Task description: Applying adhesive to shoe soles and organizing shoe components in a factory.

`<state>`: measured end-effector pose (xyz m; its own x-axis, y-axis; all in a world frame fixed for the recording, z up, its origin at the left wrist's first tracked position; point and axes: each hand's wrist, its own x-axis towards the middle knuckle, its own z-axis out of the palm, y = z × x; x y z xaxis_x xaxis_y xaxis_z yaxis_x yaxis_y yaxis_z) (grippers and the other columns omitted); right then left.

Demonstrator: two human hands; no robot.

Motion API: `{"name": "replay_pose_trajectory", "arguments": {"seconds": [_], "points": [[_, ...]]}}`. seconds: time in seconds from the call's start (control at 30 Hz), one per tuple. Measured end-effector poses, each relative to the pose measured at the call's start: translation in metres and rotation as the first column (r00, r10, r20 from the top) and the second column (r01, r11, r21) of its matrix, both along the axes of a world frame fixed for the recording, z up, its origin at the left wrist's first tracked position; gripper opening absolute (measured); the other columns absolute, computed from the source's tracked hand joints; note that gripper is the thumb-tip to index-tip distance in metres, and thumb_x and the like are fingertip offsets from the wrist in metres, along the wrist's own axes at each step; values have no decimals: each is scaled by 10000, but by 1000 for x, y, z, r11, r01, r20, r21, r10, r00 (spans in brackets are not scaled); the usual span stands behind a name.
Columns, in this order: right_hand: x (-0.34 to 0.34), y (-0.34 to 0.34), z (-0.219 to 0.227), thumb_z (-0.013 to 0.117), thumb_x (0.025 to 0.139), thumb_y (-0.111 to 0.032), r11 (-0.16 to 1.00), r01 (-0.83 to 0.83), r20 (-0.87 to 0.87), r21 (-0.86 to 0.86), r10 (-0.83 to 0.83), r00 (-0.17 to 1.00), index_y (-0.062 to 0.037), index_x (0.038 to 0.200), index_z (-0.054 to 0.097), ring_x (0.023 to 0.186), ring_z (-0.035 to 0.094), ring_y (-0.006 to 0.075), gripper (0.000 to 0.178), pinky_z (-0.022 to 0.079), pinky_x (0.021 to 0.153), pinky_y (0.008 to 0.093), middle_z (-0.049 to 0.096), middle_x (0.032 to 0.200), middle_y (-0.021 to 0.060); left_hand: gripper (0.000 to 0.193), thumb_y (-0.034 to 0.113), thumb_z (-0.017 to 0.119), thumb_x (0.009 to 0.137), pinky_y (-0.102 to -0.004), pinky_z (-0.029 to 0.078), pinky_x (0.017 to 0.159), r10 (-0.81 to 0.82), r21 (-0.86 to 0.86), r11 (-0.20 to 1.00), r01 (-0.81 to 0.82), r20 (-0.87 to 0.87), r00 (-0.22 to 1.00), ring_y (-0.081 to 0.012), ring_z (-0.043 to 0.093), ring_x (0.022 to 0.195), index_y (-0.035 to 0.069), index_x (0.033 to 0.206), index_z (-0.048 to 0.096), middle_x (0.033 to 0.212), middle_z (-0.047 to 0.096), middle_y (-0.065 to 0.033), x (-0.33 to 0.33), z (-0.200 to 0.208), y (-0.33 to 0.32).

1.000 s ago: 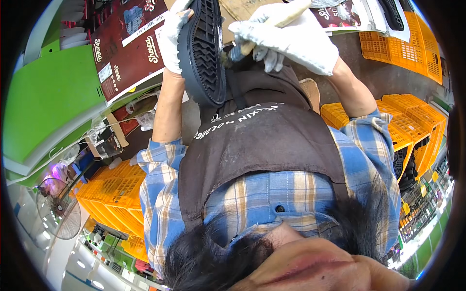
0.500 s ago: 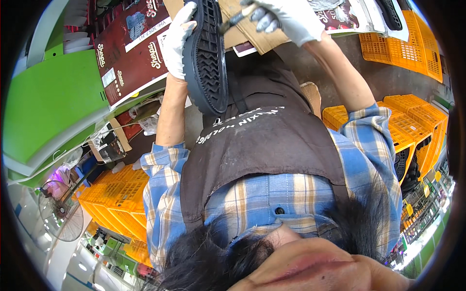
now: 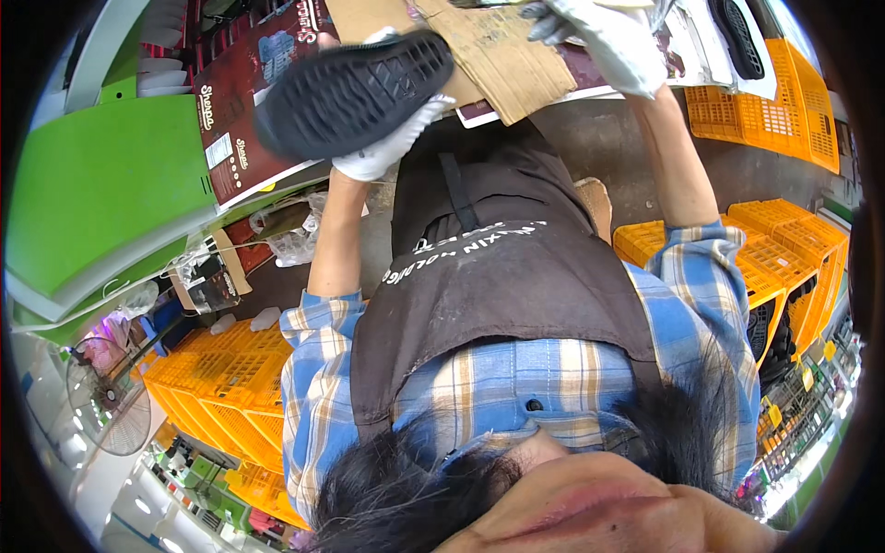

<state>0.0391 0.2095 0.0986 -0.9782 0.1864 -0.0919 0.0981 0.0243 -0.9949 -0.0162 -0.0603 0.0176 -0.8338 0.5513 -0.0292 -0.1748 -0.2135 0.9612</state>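
Filling the lower middle of the view, a blue plaid shirt shows beneath a dark apron. Beyond the apron lie maroon printed cardboard on the left and a smaller brown cardboard piece between the two gloved hands.

In front of part of each stands a black shoe sole, its grooved tread facing the camera, one end toward the left and the other toward the upper right. It lies across the left hand, which supports it from behind. White glove shows along both long edges of the sole, so the left fingers are parted around its width and grasp it; most of their length is hidden behind the tread.

The right hand is well apart from the sole, near the top edge, beside the brown cardboard piece. Its grey-stained fingertips are bent and point left, away from the wrist. Blur and the picture's edge obscure that grip: one cannot tell whether it is clenched around anything.
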Motion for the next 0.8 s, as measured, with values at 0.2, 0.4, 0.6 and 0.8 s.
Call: {"name": "replay_pose_trajectory", "arguments": {"seconds": [0.2,0.4,0.6,0.8], "points": [[16,5,11,677,882,-233,863,-303,-235,405,419,877,8,1004,700,663,647,148,272,525,589,246,682,803,62,784,576,437,924,-449,515,831,-419,534,841,90,537,732,-386,621,931,-111,1302,428,1127,572,-308,-4,-3,-21],[2,-12,7,688,851,-153,685,-471,-254,556,680,688,-47,1054,707,918,644,230,230,518,820,322,683,962,95,765,627,404,908,-468,516,735,-469,566,824,-23,704,533,-382,609,829,-41,1269,499,1083,612,-254,18,5,-3],[5,9,-26,696,843,-62,864,-222,-389,452,415,822,2,1076,679,911,666,194,243,528,819,292,701,1046,102,771,622,397,920,-492,567,757,-342,446,892,-68,767,544,-394,629,863,-47,1295,473,1096,594,-302,19,-14,-11],[29,-37,-44,641,869,-201,492,175,-405,853,412,816,-111,1030,671,781,659,269,187,546,697,336,674,888,84,589,501,395,987,-448,566,808,-435,529,846,62,618,655,-323,661,910,-3,1268,510,1080,645,-208,28,-3,5]]}}
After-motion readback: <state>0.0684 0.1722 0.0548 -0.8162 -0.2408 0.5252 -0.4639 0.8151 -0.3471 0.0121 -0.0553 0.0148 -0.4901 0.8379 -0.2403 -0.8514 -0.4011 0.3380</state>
